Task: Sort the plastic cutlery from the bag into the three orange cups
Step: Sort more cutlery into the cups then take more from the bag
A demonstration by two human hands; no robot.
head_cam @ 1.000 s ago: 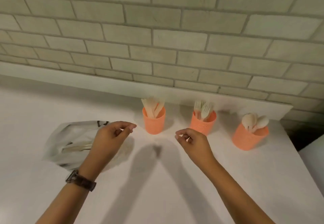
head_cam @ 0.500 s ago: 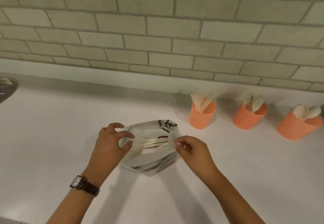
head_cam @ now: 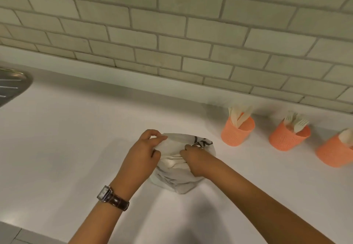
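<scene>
A translucent plastic bag (head_cam: 177, 181) lies on the white counter (head_cam: 76, 148), with pale plastic cutlery (head_cam: 172, 161) showing through it. My left hand (head_cam: 142, 156) pinches the bag's upper left rim. My right hand (head_cam: 194, 159) is curled into the bag's mouth over the cutlery; its fingertips are hidden. To the right stand three orange cups: the left cup (head_cam: 236, 132) holds knives, the middle cup (head_cam: 286, 136) holds forks, and the right cup (head_cam: 333, 153), cut by the frame edge, holds spoons.
A brick-tile wall (head_cam: 172, 34) runs along the back of the counter. A metal sink drainer (head_cam: 11, 85) shows at the far left edge. The counter's front edge is visible at the bottom left.
The view has swung left, so the cups now sit at the right. Both hands have come down onto the bag; the left took hold of its rim and the right went into its mouth.
</scene>
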